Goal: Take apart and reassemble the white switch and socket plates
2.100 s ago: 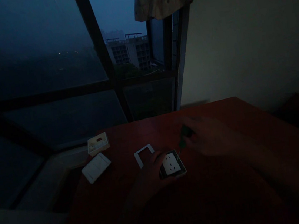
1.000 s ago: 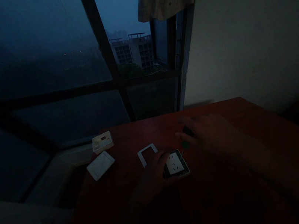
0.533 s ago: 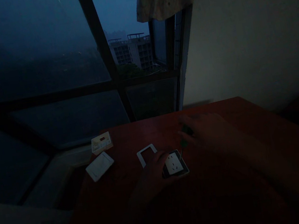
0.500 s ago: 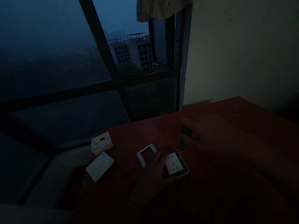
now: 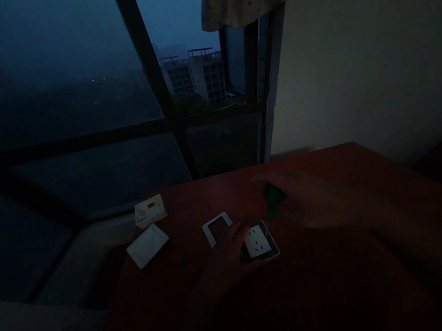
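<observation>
On the dark red table lies a wall socket (image 5: 258, 241) with a white face, several slots and a dark border. My left hand (image 5: 229, 250) grips it from the left, fingers over the far edge and thumb along the near edge. In my right hand (image 5: 300, 198) is a screwdriver (image 5: 272, 207) with a green handle, the fingers wrapped round it. Its thin shaft slants down to the socket's right side, the tip at the dark border. A white rectangular frame (image 5: 207, 234) lies just beyond my left hand, which partly hides it.
At the table's left edge lie a white rectangular plate (image 5: 148, 246) and, behind it, a pale box (image 5: 149, 210) with a dark square mark. The table (image 5: 320, 159) stands against a window and a wall (image 5: 356, 68). The room is very dark.
My right hand has turned on the screwdriver and shifted slightly left, showing more of the green handle. The socket and my left hand have stayed in place.
</observation>
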The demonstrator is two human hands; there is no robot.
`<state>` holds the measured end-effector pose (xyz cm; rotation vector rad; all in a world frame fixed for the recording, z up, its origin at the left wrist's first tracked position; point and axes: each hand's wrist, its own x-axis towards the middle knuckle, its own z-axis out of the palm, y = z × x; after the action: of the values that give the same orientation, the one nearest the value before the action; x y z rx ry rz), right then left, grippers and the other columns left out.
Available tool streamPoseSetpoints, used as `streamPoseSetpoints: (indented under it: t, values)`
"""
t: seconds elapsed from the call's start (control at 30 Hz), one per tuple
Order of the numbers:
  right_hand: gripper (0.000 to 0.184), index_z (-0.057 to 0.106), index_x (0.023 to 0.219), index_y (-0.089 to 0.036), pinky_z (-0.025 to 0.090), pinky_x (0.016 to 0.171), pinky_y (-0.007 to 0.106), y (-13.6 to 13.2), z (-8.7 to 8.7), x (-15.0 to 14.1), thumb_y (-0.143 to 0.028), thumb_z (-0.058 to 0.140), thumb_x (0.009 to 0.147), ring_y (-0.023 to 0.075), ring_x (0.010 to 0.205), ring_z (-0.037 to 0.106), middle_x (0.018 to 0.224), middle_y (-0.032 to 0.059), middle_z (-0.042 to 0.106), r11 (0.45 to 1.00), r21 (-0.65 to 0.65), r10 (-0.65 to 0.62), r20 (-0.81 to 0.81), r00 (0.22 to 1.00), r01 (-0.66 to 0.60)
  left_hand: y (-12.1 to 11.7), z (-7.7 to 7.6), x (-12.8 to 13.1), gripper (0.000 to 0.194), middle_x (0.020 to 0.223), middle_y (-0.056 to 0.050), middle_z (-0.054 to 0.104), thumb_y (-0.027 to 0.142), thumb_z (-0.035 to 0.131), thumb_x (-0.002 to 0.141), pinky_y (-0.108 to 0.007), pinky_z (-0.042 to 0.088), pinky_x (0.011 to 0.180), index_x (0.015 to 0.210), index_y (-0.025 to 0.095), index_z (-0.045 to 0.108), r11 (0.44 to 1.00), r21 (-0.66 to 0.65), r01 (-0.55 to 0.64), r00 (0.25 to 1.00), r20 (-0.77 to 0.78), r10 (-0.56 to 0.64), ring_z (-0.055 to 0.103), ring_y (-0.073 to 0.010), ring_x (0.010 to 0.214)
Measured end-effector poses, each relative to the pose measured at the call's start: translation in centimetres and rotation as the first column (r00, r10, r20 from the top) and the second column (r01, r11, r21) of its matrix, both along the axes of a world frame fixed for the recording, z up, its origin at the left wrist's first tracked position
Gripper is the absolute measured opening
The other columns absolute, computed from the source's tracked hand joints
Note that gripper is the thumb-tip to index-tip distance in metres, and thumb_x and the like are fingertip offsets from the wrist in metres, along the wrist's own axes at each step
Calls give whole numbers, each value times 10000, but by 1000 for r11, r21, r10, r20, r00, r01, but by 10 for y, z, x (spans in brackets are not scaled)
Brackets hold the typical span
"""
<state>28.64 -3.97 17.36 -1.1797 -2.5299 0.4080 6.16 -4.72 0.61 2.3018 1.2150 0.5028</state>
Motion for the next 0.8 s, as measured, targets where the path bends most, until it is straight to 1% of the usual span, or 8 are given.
streamPoseSetpoints:
  t: [0.1,0.2,0.33,0.43,0.53,0.63,0.73,0.8]
  values:
    - [289,537,1144,-199,447,707,278,0,1,0,-280,516,867,196,861,625,1008,74,666,998,6,-66,52,996,66,0,1,0,768,1425,-75,392,524,713,722,-416,365,1041,1365,252,396,1000,16,3,1000,-5,-3,403,-292,1266]
    - [236,565,1077,-189,431,667,282,2,-1,-1,-306,499,883,206,810,625,931,82,676,987,54,-157,99,983,153,0,1,0,760,1413,-80,404,512,719,721,-416,368,1039,1359,249,401,1000,11,7,1000,-1,-7,415,-288,1256]
    - [372,468,1210,-186,422,650,267,0,-1,-3,-194,512,841,186,811,622,980,78,664,998,-13,-59,30,998,59,0,0,0,765,1416,-75,400,528,714,714,-429,374,1034,1361,268,400,1000,13,0,1000,12,0,417,-299,1255]
    - [364,484,1174,-183,415,644,271,-4,2,-4,-180,523,812,191,833,616,1032,86,644,999,7,-41,69,997,40,0,0,0,773,1414,-70,402,545,708,715,-420,366,1042,1366,269,393,1000,20,9,1000,4,-9,417,-291,1254]
    - [252,537,1082,-189,400,622,289,-5,3,-7,-316,496,868,216,809,624,980,86,656,985,113,-149,198,969,128,-1,1,0,771,1427,-73,389,559,688,730,-421,354,1049,1375,265,384,1000,19,4,1000,-8,-4,401,-293,1266]
    - [287,561,1026,-200,376,572,290,-3,2,-10,-413,400,923,225,734,633,865,76,671,949,208,-290,279,915,237,0,2,0,784,1432,-79,384,543,707,717,-430,347,1053,1374,258,388,1000,7,-3,1000,-23,3,393,-305,1272]
    - [231,535,1077,-187,403,614,284,-3,0,-11,-298,423,909,210,791,636,935,80,673,966,157,-238,207,949,208,-1,3,0,769,1428,-77,389,512,715,721,-425,370,1035,1369,254,391,1000,-14,6,1000,-23,-7,407,-299,1262]
    - [296,494,1141,-167,423,658,272,-4,0,-11,-221,479,850,199,863,628,1038,94,654,982,99,-172,127,977,160,-1,4,0,763,1430,-73,385,499,716,725,-424,370,1036,1371,260,386,1000,-17,3,1000,-11,-3,405,-296,1264]
